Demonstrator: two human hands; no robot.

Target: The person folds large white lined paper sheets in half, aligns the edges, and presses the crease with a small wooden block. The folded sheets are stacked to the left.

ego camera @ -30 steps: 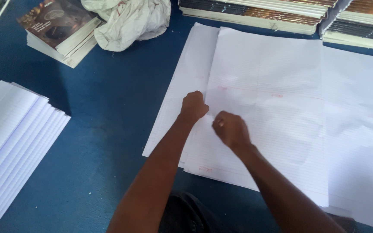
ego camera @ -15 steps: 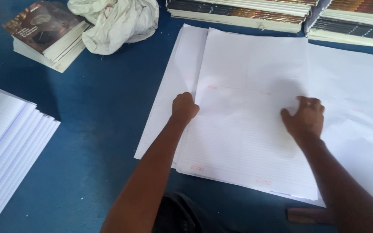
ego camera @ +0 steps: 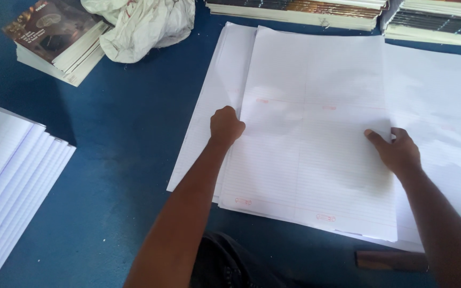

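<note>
both hands [ego camera: 316, 141] on ruled paper sheet [ego camera: 316, 133], blue table [ego camera: 124, 160]

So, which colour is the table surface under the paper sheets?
Dark blue table surface, seen best in the head view.

A large white sheet of faintly ruled paper [ego camera: 316, 138], with small red marks, lies flat atop a stack of similar white sheets [ego camera: 209, 133] on the blue tabletop [ego camera: 129, 154], edges slightly offset.
</note>
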